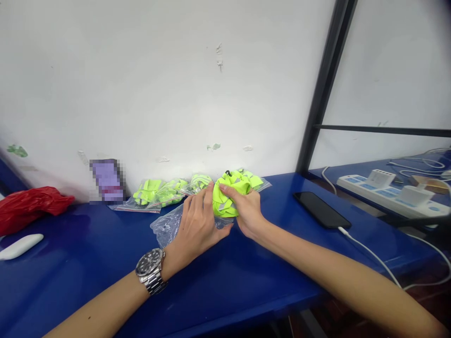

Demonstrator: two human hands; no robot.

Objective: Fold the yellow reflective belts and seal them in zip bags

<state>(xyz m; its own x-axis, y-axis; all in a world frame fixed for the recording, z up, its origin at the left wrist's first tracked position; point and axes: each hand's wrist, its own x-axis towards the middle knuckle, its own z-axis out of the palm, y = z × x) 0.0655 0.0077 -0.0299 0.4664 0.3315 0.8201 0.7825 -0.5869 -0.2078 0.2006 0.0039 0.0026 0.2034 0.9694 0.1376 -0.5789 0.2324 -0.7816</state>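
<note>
A bunched neon-yellow reflective fabric piece [227,199] is gripped by my right hand [249,206], its thumb pressed on top. My left hand [199,220], with a watch on the wrist, holds the mouth of a clear plastic bag [167,227] against the fabric's left side. The lower part of the fabric sits at the bag's opening. Behind my hands, more yellow fabric in clear bags [151,192] lies along the wall. How far the fabric reaches into the bag is hidden by my left hand.
On the blue table [225,291], a red plastic bag [31,206] and a white object [23,246] lie at the left. A phone [108,180] leans on the wall. At the right are a black phone [321,210] with a cable, a power strip [391,195] and a dark metal post [320,89].
</note>
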